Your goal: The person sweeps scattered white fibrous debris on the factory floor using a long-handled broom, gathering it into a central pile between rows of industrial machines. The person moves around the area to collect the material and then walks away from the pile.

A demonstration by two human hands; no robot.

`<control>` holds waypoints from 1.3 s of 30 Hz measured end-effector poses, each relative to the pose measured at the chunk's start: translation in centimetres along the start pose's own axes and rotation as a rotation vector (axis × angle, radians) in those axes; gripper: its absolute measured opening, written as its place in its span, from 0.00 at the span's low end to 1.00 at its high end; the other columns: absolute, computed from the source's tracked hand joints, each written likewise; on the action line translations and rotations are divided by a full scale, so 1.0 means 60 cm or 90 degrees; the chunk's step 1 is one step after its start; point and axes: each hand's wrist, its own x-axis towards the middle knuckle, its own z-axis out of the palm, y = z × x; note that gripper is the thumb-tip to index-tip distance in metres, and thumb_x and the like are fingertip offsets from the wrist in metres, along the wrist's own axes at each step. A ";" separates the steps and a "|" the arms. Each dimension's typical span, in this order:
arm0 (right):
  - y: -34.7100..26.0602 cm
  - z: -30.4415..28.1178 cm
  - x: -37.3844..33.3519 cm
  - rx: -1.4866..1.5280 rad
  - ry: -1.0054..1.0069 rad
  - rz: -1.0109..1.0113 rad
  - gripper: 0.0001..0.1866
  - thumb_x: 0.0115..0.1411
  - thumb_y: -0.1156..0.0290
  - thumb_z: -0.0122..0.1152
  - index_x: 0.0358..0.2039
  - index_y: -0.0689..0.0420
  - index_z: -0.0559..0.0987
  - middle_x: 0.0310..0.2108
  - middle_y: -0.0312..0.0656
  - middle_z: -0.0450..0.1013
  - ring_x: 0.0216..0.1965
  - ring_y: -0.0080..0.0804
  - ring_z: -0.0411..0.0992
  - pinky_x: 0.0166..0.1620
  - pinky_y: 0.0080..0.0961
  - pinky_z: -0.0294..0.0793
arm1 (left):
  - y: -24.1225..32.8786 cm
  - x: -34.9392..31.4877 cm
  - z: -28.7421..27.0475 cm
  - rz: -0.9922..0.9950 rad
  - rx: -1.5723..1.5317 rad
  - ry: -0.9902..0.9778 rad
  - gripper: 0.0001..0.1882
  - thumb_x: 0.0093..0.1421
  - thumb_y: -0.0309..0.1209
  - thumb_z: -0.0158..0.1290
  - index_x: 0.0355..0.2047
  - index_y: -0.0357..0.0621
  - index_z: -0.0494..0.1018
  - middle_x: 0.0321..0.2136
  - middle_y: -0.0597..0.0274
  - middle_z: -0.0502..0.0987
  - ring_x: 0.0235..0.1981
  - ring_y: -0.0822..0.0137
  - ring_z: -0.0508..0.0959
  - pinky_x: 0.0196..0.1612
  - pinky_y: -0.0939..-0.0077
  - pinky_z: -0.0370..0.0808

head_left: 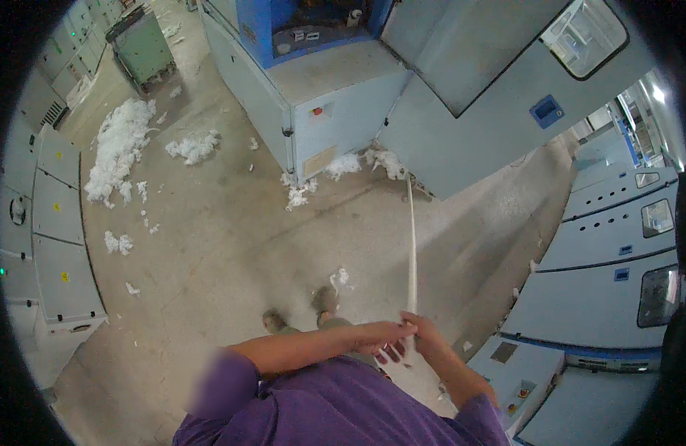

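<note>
A long pale pole [412,245] runs from my hands out to the foot of a light blue machine cabinet. Its far end meets a tuft of white fluff [387,163] at the cabinet's lower corner. My right hand [426,333] is closed around the near part of the pole. Reaching across my body, my left hand [382,340] is right beside it with fingers curled at the pole. Small white wisps show under the left fingers, too blurred to name.
White fluff heaps [124,152] lie on the floor at the left. A green bin [141,48] stands beyond them. Ahead is the blue cabinet [343,123] with its windowed door [492,111] swung out. Grey panels [60,208] line the left side, blue-grey machine covers [596,290] the right.
</note>
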 end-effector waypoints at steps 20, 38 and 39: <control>0.300 0.498 0.364 -0.065 -0.091 -0.051 0.14 0.58 0.67 0.47 0.34 0.68 0.70 0.29 0.50 0.73 0.25 0.41 0.74 0.25 0.33 0.73 | -0.352 -0.494 -0.167 0.132 -0.057 0.482 0.12 0.56 0.34 0.50 0.37 0.40 0.69 0.13 0.66 0.65 0.11 0.74 0.64 0.14 0.77 0.59; 0.422 0.404 0.309 0.013 -0.348 0.159 0.10 0.58 0.73 0.49 0.33 0.70 0.70 0.27 0.51 0.70 0.30 0.44 0.72 0.34 0.41 0.75 | -0.638 -0.696 0.162 0.183 -0.293 0.758 0.19 0.57 0.31 0.53 0.47 0.35 0.70 0.34 0.57 0.76 0.26 0.71 0.73 0.25 0.72 0.70; 0.403 0.399 0.323 0.049 -0.251 0.166 0.10 0.56 0.73 0.51 0.33 0.69 0.71 0.30 0.51 0.70 0.31 0.42 0.71 0.35 0.37 0.74 | -0.630 -0.681 0.131 0.075 -0.214 0.705 0.13 0.57 0.31 0.53 0.39 0.37 0.72 0.25 0.63 0.72 0.22 0.74 0.70 0.23 0.75 0.65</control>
